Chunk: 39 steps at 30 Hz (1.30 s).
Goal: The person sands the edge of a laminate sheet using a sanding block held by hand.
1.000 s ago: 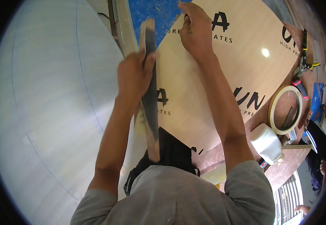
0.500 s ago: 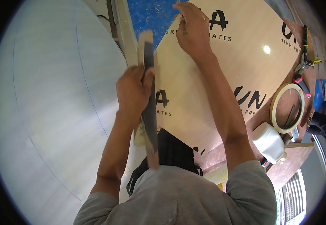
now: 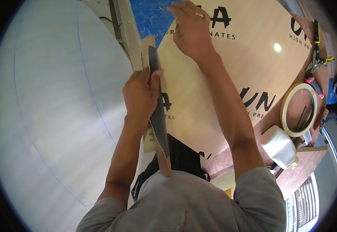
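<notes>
A wide pale board (image 3: 52, 96) lies open at left, its curved edge near the left hand (image 3: 140, 91), whose fingers clamp a wooden strip (image 3: 160, 131). The right hand (image 3: 192, 34), fingers apart, reaches the tan sheet's (image 3: 261, 65) edge; a tape roll (image 3: 283, 112) crowds the counter (image 3: 222, 162).

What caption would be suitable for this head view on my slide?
Left hand grips a long, dark-faced wooden bar; right hand is over a tan printed sheet.
</notes>
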{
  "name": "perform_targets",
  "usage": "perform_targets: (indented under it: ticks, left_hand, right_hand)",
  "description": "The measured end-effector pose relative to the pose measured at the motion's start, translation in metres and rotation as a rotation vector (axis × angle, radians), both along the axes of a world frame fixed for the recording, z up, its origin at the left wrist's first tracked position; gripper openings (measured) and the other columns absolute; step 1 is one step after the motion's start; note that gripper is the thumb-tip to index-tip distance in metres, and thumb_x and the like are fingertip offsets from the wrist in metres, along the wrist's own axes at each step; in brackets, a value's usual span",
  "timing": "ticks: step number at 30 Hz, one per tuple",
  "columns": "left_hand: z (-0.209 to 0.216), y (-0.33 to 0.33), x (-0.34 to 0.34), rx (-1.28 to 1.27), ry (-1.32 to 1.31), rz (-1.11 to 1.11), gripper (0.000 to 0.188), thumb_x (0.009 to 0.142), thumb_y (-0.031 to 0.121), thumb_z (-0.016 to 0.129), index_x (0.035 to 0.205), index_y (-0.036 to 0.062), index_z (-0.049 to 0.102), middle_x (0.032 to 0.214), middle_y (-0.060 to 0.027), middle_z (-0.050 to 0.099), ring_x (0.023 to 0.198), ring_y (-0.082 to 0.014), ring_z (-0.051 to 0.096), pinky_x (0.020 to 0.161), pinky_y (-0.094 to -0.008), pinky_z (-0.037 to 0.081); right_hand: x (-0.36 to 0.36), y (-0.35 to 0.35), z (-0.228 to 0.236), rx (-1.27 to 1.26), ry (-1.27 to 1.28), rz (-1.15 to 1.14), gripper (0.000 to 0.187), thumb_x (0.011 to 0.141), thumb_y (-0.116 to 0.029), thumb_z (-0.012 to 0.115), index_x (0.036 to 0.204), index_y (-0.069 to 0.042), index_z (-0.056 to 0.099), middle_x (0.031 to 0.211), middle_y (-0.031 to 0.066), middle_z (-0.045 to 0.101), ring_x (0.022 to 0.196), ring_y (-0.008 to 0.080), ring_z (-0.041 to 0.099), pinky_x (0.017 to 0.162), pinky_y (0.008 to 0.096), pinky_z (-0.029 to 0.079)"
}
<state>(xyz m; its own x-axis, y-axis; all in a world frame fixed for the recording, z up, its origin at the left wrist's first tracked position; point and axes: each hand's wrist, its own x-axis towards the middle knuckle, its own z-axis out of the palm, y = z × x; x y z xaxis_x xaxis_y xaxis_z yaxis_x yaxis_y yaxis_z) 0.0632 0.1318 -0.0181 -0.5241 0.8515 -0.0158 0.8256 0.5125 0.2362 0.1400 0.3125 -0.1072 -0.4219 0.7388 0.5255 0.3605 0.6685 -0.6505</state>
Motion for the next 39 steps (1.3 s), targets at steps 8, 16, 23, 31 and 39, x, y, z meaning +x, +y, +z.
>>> perform_targets:
  ticks: [8, 16, 23, 31, 39]
  left_hand:
    - [-0.029, 0.084, -0.031, 0.085, 0.174, -0.061, 0.039, 0.100, 0.034, 0.064, 0.084, -0.0011, 0.068, 0.077, -0.0257, 0.063, 0.076, -0.0468, 0.063, 0.070, -0.0515, 0.050]
    - [0.001, 0.016, -0.009, 0.020, 0.069, -0.045, 0.043, 0.100, 0.036, 0.065, 0.081, -0.0029, 0.066, 0.077, -0.0268, 0.063, 0.074, -0.0460, 0.063, 0.067, -0.0490, 0.047]
    - [-0.020, 0.126, -0.037, 0.095, 0.140, -0.117, 0.041, 0.099, 0.035, 0.064, 0.083, -0.0027, 0.068, 0.078, -0.0292, 0.066, 0.077, -0.0511, 0.065, 0.070, -0.0537, 0.051]
    - [0.004, 0.010, 0.003, -0.078, 0.026, -0.020, 0.035, 0.099, 0.032, 0.065, 0.093, -0.0010, 0.072, 0.076, -0.0224, 0.063, 0.079, -0.0434, 0.068, 0.069, -0.0515, 0.051]
    - [-0.023, 0.112, -0.037, 0.107, 0.131, -0.133, 0.042, 0.098, 0.035, 0.066, 0.082, -0.0040, 0.067, 0.075, -0.0282, 0.065, 0.074, -0.0493, 0.064, 0.066, -0.0506, 0.051]
  right_hand:
    - [-0.009, -0.002, 0.000, -0.143, 0.007, 0.084, 0.063, 0.080, -0.004, 0.063, 0.142, 0.004, 0.054, 0.143, 0.0217, 0.058, 0.144, 0.0388, 0.044, 0.121, 0.0520, 0.028]
    - [-0.001, 0.007, -0.007, -0.151, 0.121, 0.037, 0.057, 0.082, 0.004, 0.059, 0.140, 0.003, 0.055, 0.139, 0.0245, 0.061, 0.135, 0.0418, 0.054, 0.116, 0.0505, 0.038]
    - [-0.011, 0.013, 0.002, -0.263, 0.463, 0.042, 0.048, 0.087, 0.011, 0.049, 0.134, 0.005, 0.059, 0.129, 0.0291, 0.065, 0.120, 0.0462, 0.063, 0.108, 0.0472, 0.049]
    - [0.003, 0.020, -0.004, -0.279, 0.456, 0.036, 0.049, 0.085, 0.011, 0.048, 0.133, 0.005, 0.059, 0.130, 0.0294, 0.065, 0.121, 0.0454, 0.063, 0.108, 0.0483, 0.049]
    - [-0.011, 0.012, -0.003, -0.190, 0.413, 0.047, 0.054, 0.079, 0.011, 0.048, 0.131, 0.006, 0.059, 0.127, 0.0304, 0.065, 0.116, 0.0483, 0.063, 0.104, 0.0491, 0.051]
